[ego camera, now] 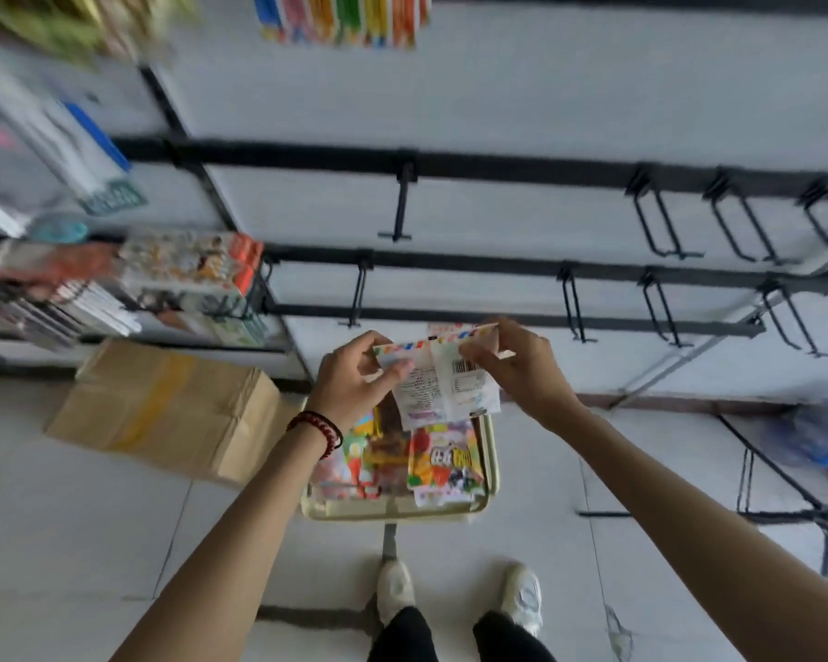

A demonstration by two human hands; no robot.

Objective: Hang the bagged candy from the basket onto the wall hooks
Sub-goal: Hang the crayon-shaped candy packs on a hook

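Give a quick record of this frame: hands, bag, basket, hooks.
left hand: pinches the bag's top left
right hand: pinches the bag's top right
bag: held above the basket, barcode side toward camera, not yet hung
basket: on floor, more bags inside
hooks: black, on wall rails beyond the bag
box: cardboard, left of basket

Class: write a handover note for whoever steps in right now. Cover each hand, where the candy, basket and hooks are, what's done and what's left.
Left hand and right hand both pinch one candy bag by its top, above the basket on the floor.
More bags lie in the basket.
The hooks ahead are bare.
Done: this bag is out of the basket.
Left: hang it, then the others.
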